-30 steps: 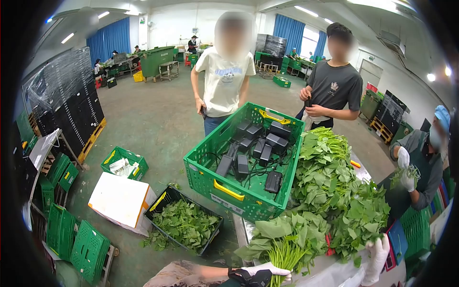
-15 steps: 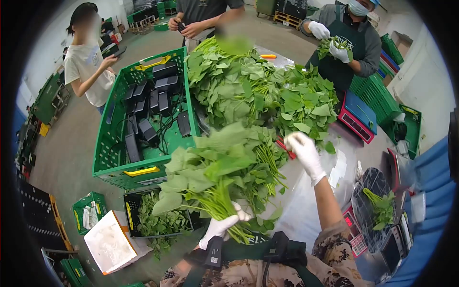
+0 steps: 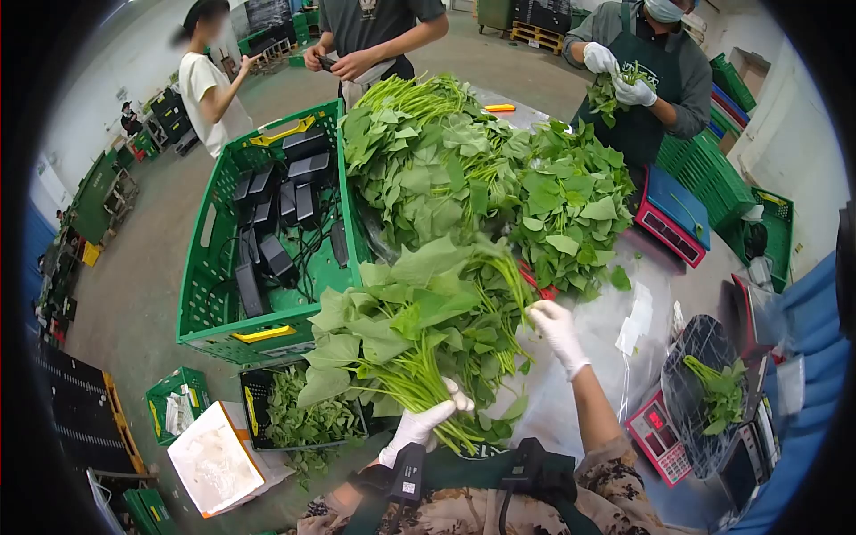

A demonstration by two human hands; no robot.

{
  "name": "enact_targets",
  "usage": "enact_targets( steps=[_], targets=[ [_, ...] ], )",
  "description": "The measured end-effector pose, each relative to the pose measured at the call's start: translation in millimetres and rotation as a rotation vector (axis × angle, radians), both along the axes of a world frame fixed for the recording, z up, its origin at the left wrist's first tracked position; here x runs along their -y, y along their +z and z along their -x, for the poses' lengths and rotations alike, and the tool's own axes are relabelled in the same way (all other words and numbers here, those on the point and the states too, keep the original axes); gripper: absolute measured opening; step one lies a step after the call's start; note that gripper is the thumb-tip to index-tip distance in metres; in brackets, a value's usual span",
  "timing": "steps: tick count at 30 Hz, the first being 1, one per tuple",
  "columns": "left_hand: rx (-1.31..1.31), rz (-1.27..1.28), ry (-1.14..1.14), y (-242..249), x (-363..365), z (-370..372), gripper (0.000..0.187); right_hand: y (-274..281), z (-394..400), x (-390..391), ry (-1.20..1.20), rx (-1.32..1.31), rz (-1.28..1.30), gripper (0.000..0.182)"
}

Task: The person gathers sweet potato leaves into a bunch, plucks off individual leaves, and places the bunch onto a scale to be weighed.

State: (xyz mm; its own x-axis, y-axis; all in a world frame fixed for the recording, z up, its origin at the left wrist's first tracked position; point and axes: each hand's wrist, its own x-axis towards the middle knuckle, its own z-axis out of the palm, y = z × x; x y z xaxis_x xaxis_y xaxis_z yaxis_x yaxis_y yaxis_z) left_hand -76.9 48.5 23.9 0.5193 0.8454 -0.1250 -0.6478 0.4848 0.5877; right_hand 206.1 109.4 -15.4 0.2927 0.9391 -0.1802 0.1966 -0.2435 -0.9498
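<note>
White-gloved, my left hand (image 3: pixel 426 423) is wrapped round the stems of a bunch of leafy greens (image 3: pixel 419 357), whose leaves fan out up and to the left. My right hand (image 3: pixel 558 333), also in a white glove, has its fingers pinched at the stems of more greens (image 3: pixel 506 290) on the table. Beyond lies a large heap of greens (image 3: pixel 428 169), with a smaller pile (image 3: pixel 575 201) to its right. A red tool (image 3: pixel 539 282) shows partly between the leaves near my right hand.
A green crate (image 3: pixel 192 299) of black devices stands left of the heap. Below it are a black crate of greens (image 3: pixel 308 401) and a white box (image 3: pixel 214 459). Scales (image 3: pixel 658 437) stand at right. One co-worker (image 3: pixel 642 98) holds greens; two people stand across.
My right hand has moved slightly down and left onto the stems. The bunch in my left hand has shifted a little. The person at far left has turned and moved right.
</note>
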Motion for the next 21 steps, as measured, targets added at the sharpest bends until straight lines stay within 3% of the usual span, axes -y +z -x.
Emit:
enact_targets(
  steps=[4, 7, 11, 16, 21],
  targets=[
    [-0.019, -0.005, -0.049, -3, 0, -4, 0.032, 25, -15, 10, 0.039, -0.240, 0.006, 0.019],
    [-0.038, -0.011, -0.061, 1, -2, -6, 0.031, 33, -14, 16, -0.063, -0.619, -0.105, 0.017],
    [-0.029, 0.029, -0.063, 1, -3, -8, 0.030, 41, -11, 25, 0.102, -0.920, -0.274, 0.015],
    [-0.032, 0.071, -0.040, -2, -4, -9, 0.030, 63, 12, 31, 0.071, -0.880, -0.287, 0.013],
    [-0.081, 0.085, -0.018, 6, -6, -11, 0.030, 82, 39, 38, 0.093, -0.670, -0.367, 0.015]
  ],
)
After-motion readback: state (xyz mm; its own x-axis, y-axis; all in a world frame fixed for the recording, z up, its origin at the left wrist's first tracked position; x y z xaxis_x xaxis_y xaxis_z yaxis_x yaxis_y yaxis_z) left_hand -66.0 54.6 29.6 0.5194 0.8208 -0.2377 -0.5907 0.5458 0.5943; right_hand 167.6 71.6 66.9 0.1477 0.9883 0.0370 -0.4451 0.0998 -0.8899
